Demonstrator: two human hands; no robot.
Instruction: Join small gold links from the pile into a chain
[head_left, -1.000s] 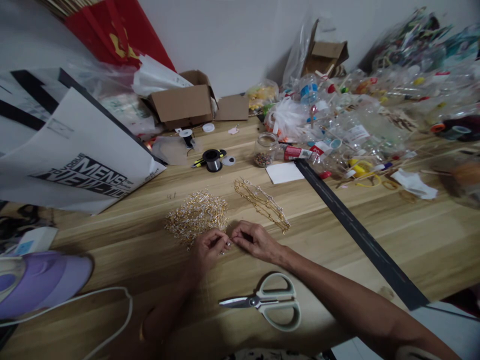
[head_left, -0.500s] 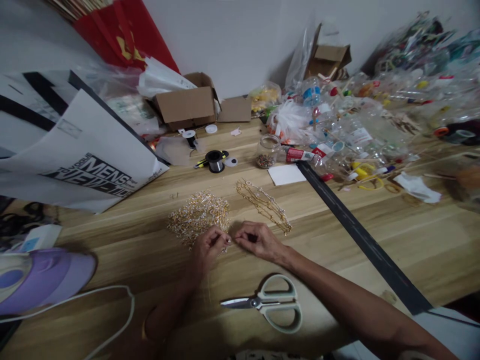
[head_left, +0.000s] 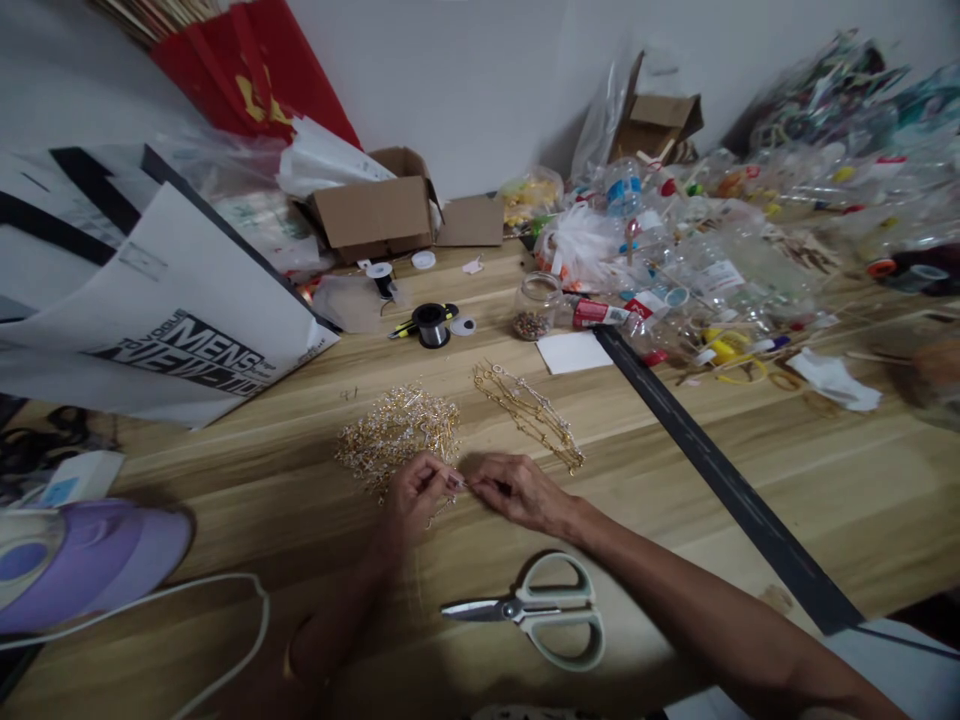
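My left hand (head_left: 420, 492) is closed in a pinch at the near edge of a heap of gold and silver beaded links (head_left: 401, 430). Between its fingertips is the end of a small beaded chain (head_left: 441, 513), part of which dangles below. Close against it, my right hand (head_left: 517, 490) has its thumb and forefinger pressed together; whatever they grip is too small to make out. Several finished-looking strands of gold and silver beaded chain (head_left: 529, 415) lie beyond the right hand. Scissors (head_left: 536, 608) with pale handles rest on the table nearer to me, blades pointing left.
Behind the heap are a wire spool (head_left: 431, 325) and a glass jar (head_left: 535, 305) of beads. A white shopping bag (head_left: 187, 310) and a purple appliance (head_left: 112, 560) stand left. Plastic bottles (head_left: 720, 270) crowd the back right, beside a long black strip (head_left: 720, 475).
My hands have come together until the fingertips nearly touch, the right shifting slightly left. The short chain now hangs more visibly below my left fingers.
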